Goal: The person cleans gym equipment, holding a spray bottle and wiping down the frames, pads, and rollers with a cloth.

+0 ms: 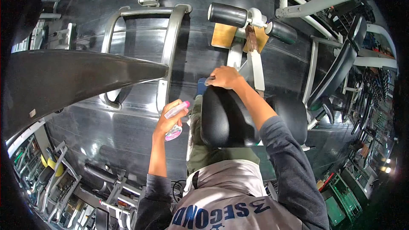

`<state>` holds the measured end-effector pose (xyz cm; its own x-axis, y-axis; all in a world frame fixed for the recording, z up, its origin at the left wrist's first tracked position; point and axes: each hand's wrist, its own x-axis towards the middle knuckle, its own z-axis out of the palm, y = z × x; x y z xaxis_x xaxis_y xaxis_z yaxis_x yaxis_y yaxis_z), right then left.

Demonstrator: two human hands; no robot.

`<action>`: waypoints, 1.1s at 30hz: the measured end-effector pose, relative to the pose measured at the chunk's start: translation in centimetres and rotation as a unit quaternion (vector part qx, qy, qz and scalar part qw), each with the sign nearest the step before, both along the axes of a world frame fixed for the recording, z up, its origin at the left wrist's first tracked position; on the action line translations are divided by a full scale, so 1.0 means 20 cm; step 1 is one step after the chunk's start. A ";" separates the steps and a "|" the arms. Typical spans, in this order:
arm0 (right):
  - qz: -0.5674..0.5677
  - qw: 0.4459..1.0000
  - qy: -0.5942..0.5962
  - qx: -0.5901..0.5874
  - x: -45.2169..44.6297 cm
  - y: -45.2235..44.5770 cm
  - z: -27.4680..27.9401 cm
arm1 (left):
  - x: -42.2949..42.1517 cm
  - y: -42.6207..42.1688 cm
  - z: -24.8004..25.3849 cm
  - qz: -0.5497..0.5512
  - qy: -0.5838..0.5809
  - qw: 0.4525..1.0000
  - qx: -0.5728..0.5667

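A clear spray bottle with a pink nozzle and pink label (174,133) is held upright-ish in my left hand (169,120), left of the bench. My right hand (225,78) rests at the far edge of a black padded seat (221,117), its fingers closed around a greyish cloth-like piece (209,81) that only partly shows. Beside this seat, to the right, lies a second black pad (289,119). Beyond my right hand, two black foam rollers (228,14) sit on a white frame above wooden blocks (224,35).
At the left, a large dark curved beam (76,76) reaches toward a silver metal frame (167,55). A black-padded bench (336,72) stands at the right. More gym machines (119,191) fill the lower left, and racks line the right edge.
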<state>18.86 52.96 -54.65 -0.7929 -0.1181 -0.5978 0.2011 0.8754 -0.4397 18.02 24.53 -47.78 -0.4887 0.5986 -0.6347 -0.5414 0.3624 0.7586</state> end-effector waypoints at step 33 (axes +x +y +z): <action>0.119 0.968 0.138 -0.173 0.24 -0.06 0.26 | 0.18 -0.01 -0.03 0.050 0.039 0.998 -0.029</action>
<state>23.58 51.79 -49.45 -0.8424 -0.4722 -0.2597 -0.1541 0.6729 -0.7236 21.69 24.25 -48.29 -0.5940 0.5076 -0.6241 -0.5166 0.3540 0.7796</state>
